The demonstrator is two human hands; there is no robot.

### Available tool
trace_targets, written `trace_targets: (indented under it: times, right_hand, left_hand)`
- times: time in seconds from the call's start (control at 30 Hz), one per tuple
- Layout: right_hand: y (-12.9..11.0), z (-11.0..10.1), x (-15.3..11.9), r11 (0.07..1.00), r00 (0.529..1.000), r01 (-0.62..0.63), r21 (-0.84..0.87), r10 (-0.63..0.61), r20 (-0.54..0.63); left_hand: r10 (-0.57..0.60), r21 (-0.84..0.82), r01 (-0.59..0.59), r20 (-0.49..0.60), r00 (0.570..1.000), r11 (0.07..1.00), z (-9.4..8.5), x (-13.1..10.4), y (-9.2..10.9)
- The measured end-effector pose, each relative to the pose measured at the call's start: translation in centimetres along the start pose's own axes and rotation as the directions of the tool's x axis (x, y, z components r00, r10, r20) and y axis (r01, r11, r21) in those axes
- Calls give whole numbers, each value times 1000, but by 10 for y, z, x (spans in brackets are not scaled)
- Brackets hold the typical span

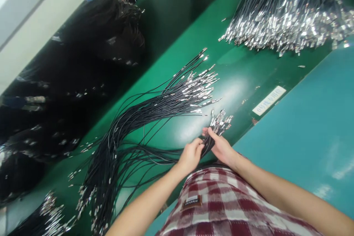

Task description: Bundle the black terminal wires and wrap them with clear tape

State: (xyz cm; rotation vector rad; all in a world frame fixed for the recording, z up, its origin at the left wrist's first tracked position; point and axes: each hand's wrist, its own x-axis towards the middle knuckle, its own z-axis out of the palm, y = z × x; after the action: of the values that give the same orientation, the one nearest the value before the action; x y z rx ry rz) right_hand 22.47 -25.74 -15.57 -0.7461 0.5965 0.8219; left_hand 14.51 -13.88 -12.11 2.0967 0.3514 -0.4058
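A bundle of thin black cables (160, 152) with silvery metal ends runs across the green table into both hands. My left hand (191, 155) is closed around the cables a little below their tips. Beside it, my right hand (219, 145) grips the same bundle just under the metal ends (220, 121), which stick up past the thumb. A larger bunch of black cables (138, 112) lies on the table to the left, curving downward, its metal tips fanned out above my hands.
Many cables with silver ends (287, 25) lie at the upper right. Dark cable heaps (91, 40) fill the shaded left side under a pale beam (49, 18). A white label (269, 100) is stuck near the edge of the green table (238, 62).
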Motion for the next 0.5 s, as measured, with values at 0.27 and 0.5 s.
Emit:
trace_targets:
  times: [0.27,0.5]
  right_hand:
    - [1,-27,1,997,1000,-17,74,18,-15]
    - [3,-28,6,993,999,-44,106,46,-14]
  left_hand:
    - [267,352,-265,44,963,898,-17,46,9]
    - [281,892,-123,-5,960,436,-118,110,-20]
